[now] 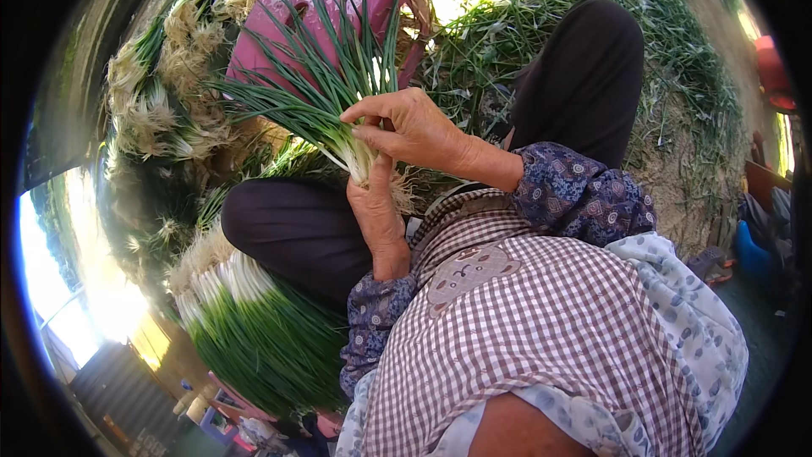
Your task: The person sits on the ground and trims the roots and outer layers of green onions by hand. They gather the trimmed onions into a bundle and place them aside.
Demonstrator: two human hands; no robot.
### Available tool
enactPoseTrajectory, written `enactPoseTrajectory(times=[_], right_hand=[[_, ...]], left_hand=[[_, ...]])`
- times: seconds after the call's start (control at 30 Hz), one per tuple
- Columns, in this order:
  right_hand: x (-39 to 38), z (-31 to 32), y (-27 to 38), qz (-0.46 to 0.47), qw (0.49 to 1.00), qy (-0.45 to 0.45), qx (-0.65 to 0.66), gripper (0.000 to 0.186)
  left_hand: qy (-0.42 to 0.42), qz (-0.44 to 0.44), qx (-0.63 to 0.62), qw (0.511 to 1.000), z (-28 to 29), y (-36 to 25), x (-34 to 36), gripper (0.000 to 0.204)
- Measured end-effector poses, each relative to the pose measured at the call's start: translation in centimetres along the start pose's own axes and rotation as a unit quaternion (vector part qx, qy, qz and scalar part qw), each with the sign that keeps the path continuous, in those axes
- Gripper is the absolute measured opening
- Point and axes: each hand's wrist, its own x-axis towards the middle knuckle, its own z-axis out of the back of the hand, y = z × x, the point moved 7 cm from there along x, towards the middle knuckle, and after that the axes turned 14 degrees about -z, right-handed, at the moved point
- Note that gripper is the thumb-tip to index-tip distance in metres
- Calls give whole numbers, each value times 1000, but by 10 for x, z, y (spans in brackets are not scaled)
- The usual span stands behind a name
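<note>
A bunch of green onions (326, 76) fans out in front of me, its green leaves pointing away and its roots toward me. My left hand (376, 211) is wrapped round the white root end of the bunch. Above it my right hand (410, 125) bends over the stalks, thumb and forefinger pinched together at the pale stems. Whether a single stalk sits in that pinch is too small to tell. Beneath the leaf tips stands a pink plastic stool (279, 30) with a wet-looking top.
Untrimmed green onions (148, 110) with shaggy roots are heaped at the far left. By my left knee lies a thick stack of cleaned green onions (254, 322). Loose green trimmings (677, 59) cover the ground at the far right. A red container (771, 72) stands at the right edge.
</note>
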Motion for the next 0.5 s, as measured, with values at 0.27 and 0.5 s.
enactPoseTrajectory(times=[0.27,0.5], right_hand=[[23,31,-16,-48,991,-63,-108,22],[25,25,-30,-59,992,-43,-102,19]], left_hand=[[-50,30,-10,998,7,6,-4,38],[-61,30,-14,998,9,11,-5,36]])
